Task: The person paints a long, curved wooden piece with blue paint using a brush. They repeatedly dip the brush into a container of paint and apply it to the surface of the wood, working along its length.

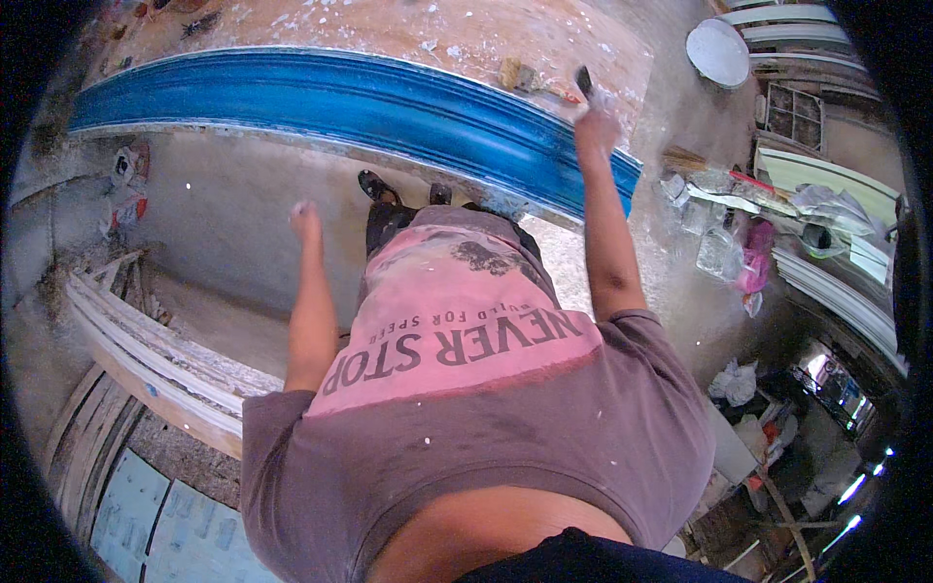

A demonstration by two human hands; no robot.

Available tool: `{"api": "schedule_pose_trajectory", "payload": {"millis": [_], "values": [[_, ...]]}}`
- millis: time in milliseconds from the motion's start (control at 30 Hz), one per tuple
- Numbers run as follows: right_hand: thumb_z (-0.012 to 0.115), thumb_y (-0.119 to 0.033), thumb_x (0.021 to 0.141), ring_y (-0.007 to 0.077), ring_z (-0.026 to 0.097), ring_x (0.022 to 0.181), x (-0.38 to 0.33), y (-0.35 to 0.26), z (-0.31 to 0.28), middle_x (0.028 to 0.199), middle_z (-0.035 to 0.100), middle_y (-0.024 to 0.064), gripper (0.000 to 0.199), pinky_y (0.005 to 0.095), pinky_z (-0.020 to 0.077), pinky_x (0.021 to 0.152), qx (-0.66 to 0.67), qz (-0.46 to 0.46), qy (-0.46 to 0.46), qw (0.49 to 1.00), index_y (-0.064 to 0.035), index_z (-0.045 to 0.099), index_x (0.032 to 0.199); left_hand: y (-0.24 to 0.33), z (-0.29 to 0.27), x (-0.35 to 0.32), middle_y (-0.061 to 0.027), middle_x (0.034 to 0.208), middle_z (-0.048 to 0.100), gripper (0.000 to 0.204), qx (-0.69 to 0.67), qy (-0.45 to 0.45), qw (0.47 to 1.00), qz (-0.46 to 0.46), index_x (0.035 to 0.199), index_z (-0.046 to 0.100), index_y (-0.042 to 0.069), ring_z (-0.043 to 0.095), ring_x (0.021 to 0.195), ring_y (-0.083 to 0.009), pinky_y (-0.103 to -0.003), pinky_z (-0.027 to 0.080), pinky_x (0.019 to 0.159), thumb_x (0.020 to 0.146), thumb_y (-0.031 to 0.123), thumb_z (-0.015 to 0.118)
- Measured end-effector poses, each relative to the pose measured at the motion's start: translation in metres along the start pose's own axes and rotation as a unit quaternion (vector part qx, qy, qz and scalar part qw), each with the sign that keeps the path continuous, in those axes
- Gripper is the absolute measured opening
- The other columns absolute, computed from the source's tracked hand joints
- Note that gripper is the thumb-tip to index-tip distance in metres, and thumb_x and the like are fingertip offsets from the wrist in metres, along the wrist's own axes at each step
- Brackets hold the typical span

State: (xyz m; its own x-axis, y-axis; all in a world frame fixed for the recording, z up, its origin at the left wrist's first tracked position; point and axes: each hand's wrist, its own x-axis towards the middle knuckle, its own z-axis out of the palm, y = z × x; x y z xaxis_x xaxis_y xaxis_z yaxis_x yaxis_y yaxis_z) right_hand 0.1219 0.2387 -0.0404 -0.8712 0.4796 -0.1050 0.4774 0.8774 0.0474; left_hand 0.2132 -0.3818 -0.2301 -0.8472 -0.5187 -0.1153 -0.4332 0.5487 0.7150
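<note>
A long blue moulded strip (369, 102) lies along the edge of a dusty, plaster-spattered workbench (408, 29). My right hand (596, 124) is raised over the strip's right end, closed on a small dark-handled tool (584, 82) that points toward the bench top. My left hand (305, 222) hangs at my side over the concrete floor, its fingers curled into a loose fist with nothing in it. My feet in dark sandals (377, 187) stand just below the strip. My torso in a brownish shirt with a pink panel fills the lower middle of the view.
White cornice mouldings (155, 360) are stacked at the left. A round white lid (717, 51), a hand broom (686, 159), plastic bags and more white mouldings (836, 291) crowd the right side. A lump of plaster (515, 74) sits on the bench.
</note>
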Motion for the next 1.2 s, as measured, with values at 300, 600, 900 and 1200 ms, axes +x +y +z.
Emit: {"api": "schedule_pose_trajectory", "payload": {"millis": [300,600,900,1200], "values": [[0.055,-0.013,0.086,0.0336,0.063,0.09,-0.111,0.035,-0.033,0.103,0.064,0.0163,0.026,0.044,0.0511,0.074,0.144,-0.091,0.027,0.985,-0.0071,0.056,0.111,-0.017,0.013,-0.136,-0.0206,0.122,0.058,0.035,0.485,-0.517,0.702,0.063,0.115,0.063,0.008,0.055,0.115,-0.0358,-0.046,0.045,0.095,0.089,0.027,0.049],[0.051,-0.029,0.095,0.0338,0.063,0.091,-0.112,0.005,-0.046,0.106,0.061,0.0128,0.029,0.0422,0.049,0.077,0.144,-0.241,-0.187,0.941,-0.0191,0.054,0.122,-0.037,0.067,-0.196,-0.0204,0.118,0.06,0.037,0.517,-0.474,0.711,-0.048,0.116,0.062,0.005,0.057,0.111,-0.0358,-0.046,0.046,0.093,0.089,0.027,0.05],[0.059,-0.026,0.091,0.0323,0.062,0.088,-0.117,0.109,-0.018,0.098,0.06,0.0116,0.027,0.0417,0.0512,0.075,0.053,-0.265,-0.179,0.946,-0.0157,0.062,0.116,-0.094,0.106,-0.149,-0.0203,0.114,0.062,0.04,0.473,-0.429,0.764,-0.094,0.117,0.06,0.002,0.058,0.108,-0.0357,-0.045,0.047,0.091,0.089,0.027,0.05],[0.054,-0.027,0.092,0.0328,0.063,0.088,-0.068,-0.04,-0.033,0.103,0.061,0.0101,0.029,0.043,0.0527,0.073,0.082,-0.428,-0.156,0.887,-0.0185,0.06,0.12,-0.121,0.053,0.039,-0.0202,0.11,0.064,0.042,0.21,-0.203,0.903,-0.314,0.119,0.058,-0.001,0.06,0.105,-0.0357,-0.044,0.048,0.088,0.089,0.028,0.051]]}}
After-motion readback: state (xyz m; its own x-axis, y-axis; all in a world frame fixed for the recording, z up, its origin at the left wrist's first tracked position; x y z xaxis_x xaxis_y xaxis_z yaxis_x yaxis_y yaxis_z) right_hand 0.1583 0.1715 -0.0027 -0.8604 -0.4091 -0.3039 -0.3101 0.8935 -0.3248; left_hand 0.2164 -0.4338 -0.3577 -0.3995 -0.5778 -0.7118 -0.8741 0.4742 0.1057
